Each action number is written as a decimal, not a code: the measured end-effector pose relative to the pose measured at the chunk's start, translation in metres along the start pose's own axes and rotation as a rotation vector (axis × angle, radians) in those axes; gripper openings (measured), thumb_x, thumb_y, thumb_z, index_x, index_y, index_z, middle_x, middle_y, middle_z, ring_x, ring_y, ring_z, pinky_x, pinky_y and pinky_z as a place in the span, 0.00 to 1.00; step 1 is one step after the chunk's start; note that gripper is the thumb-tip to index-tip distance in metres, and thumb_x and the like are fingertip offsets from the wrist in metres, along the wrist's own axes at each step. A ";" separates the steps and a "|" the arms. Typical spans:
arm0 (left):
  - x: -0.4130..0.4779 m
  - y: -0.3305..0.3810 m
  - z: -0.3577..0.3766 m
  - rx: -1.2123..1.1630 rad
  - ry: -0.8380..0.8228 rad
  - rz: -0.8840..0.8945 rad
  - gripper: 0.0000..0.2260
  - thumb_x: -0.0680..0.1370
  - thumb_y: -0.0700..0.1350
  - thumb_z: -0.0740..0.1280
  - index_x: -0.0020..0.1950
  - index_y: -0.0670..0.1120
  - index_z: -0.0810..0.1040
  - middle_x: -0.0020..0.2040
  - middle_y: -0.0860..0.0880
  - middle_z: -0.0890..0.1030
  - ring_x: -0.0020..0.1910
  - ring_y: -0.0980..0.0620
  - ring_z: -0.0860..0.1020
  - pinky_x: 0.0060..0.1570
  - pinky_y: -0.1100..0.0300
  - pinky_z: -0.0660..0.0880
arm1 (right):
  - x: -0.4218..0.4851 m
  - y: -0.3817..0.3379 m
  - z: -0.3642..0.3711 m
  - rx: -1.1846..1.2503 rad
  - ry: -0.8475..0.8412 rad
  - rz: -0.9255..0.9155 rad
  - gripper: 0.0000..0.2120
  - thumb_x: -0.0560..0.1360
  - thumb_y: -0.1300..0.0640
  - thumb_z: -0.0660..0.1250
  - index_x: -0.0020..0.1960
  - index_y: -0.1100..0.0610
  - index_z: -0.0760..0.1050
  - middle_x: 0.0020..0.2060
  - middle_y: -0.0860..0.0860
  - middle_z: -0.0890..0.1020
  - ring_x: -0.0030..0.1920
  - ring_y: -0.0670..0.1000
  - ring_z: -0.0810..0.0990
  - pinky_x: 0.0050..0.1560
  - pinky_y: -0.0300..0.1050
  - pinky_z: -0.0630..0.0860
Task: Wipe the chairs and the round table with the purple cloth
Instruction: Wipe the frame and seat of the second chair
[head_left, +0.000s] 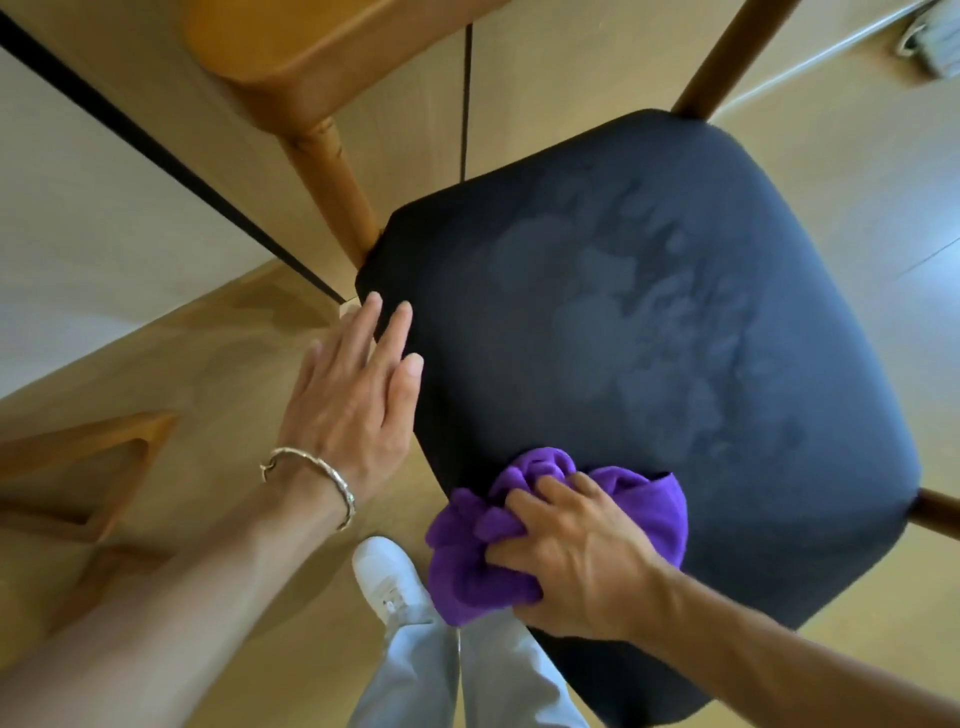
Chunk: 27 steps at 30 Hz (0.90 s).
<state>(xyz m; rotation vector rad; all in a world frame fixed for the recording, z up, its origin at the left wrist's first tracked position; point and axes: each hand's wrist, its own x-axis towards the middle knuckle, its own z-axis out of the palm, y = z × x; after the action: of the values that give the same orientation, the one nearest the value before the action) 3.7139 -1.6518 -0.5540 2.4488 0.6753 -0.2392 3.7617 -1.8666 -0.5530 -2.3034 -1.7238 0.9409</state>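
Spreading under everything is a pale wooden floor (857, 208), seen from straight above. On it stands the chair, whose dark padded seat (649, 338) fills the middle and right of the view. Lighter, smeared patches (665, 353) mark the centre of the seat. The chair's curved wooden backrest (291, 47) sits at the top left on a turned wooden post (332, 176) that meets the seat's far-left corner. A second, darker post (727, 57) rises from the far-right corner.

At the lower left another angled wooden frame (88, 467) stands on the floor, well apart from the seat. Light grey trouser legs (415, 675) come up from the bottom edge, just beside the seat's near corner.

The left hand (353, 395) lies flat with its fingers straight and close together. It grasps nothing, and its fingertips reach over the seat's left edge.

The right hand (576, 561) has its fingers curled round the purple cloth (478, 561), which it grips in a bunch. The cloth sits at the near-left edge of the seat, partly on the padding and partly hanging past it.

A white shoe (384, 571) shows on the floor between the two forearms, just beside the cloth. A thin silver bracelet (317, 478) circles the left wrist.
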 end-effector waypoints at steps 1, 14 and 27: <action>0.003 0.005 -0.001 0.011 0.002 0.016 0.31 0.76 0.59 0.37 0.76 0.50 0.57 0.77 0.47 0.55 0.76 0.50 0.52 0.73 0.48 0.53 | 0.004 0.010 -0.008 0.028 0.043 0.006 0.15 0.61 0.38 0.61 0.41 0.42 0.80 0.37 0.45 0.76 0.37 0.52 0.77 0.35 0.47 0.77; 0.032 0.071 0.050 0.120 -0.170 0.111 0.30 0.76 0.59 0.38 0.77 0.51 0.50 0.78 0.49 0.49 0.76 0.51 0.47 0.72 0.48 0.47 | -0.009 0.070 -0.017 0.079 0.401 0.471 0.25 0.62 0.39 0.59 0.53 0.47 0.81 0.45 0.57 0.77 0.44 0.62 0.78 0.40 0.55 0.77; 0.073 0.128 0.068 0.147 -0.189 0.196 0.24 0.81 0.53 0.47 0.77 0.50 0.49 0.78 0.48 0.47 0.76 0.51 0.45 0.73 0.49 0.46 | 0.007 0.181 -0.081 0.144 0.610 0.861 0.21 0.69 0.42 0.65 0.62 0.45 0.75 0.55 0.56 0.74 0.55 0.61 0.74 0.53 0.51 0.71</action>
<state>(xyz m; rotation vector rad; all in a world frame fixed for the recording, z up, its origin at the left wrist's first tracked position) 3.8413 -1.7510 -0.5692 2.5689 0.3440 -0.4492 3.9566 -1.9017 -0.5705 -2.8152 -0.4048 0.3149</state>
